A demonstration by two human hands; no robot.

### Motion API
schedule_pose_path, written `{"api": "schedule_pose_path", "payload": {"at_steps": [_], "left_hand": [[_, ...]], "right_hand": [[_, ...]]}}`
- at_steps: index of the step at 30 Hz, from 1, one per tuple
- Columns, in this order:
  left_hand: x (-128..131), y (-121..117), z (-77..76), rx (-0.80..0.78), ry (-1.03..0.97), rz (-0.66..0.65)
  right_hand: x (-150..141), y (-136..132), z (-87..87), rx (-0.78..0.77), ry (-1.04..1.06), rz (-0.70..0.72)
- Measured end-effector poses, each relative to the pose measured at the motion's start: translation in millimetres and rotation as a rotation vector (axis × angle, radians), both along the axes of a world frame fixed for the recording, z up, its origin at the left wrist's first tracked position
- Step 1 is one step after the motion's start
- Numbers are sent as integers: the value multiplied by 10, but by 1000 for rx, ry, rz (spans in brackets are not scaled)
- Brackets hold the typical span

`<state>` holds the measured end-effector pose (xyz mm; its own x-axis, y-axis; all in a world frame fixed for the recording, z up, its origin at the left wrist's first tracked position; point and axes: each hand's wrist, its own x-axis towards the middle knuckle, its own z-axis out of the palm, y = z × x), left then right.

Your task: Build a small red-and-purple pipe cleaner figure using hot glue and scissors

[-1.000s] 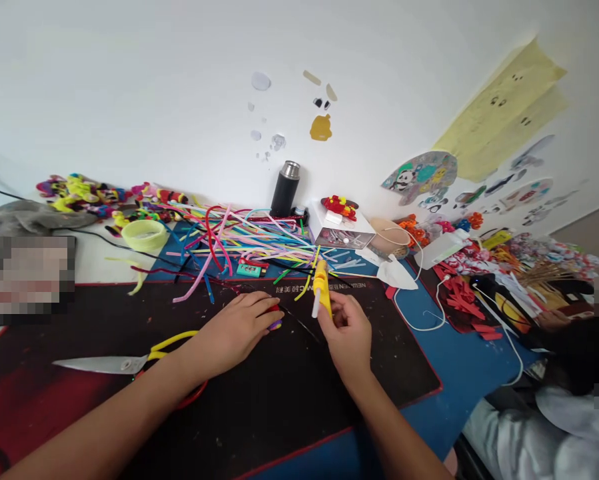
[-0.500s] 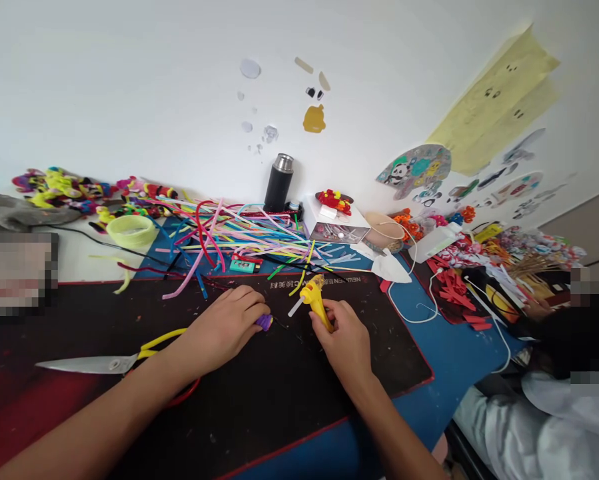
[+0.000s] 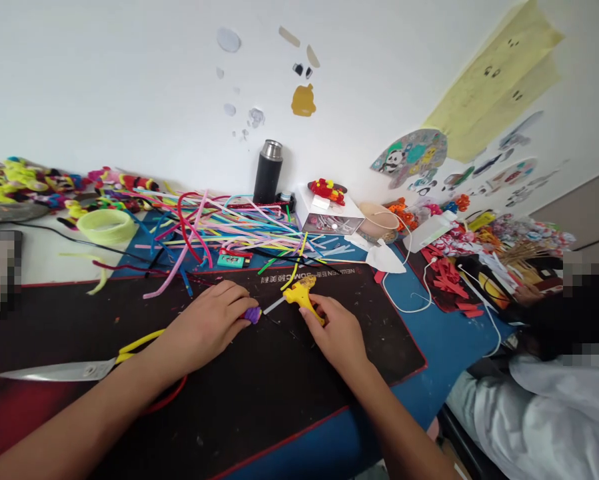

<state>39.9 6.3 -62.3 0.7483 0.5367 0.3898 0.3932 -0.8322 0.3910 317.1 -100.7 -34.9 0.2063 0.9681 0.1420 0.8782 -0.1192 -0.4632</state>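
My left hand is closed around a small purple fuzzy piece, probably pipe cleaner, with a bit of yellow at its end. The fingers hide most of this piece. A thin dark strand lies on the mat just right of it. In my right hand is a yellow glue gun, gripped by its handle. A whitish stick juts from the gun toward the purple piece, its end close to it; I cannot tell whether they touch. Scissors with yellow handles lie partly under my left forearm.
A black mat covers the blue table. Behind it lie many pipe cleaners, a teal lighter, a black thermos, a white box and a green tape roll. A white cord winds at right, near another person.
The glue gun has moved left and turned, bringing its whitish stick close to the purple piece. My left hand still holds that piece. The whole view has shifted slightly.
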Motion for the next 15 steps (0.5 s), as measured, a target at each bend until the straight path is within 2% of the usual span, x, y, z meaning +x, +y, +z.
{"api": "schedule_pose_path", "payload": {"at_steps": [3,7,15], "left_hand": [[-30,16,-28,-22,-5,3],[-95,52,7,-48,-60,29],[-135,70,156,-36,-238,128]], "right_hand": [[21,34,40,47,90,35],[115,137,114,132,149,8],[488,547,245,105,-38,-68]]}}
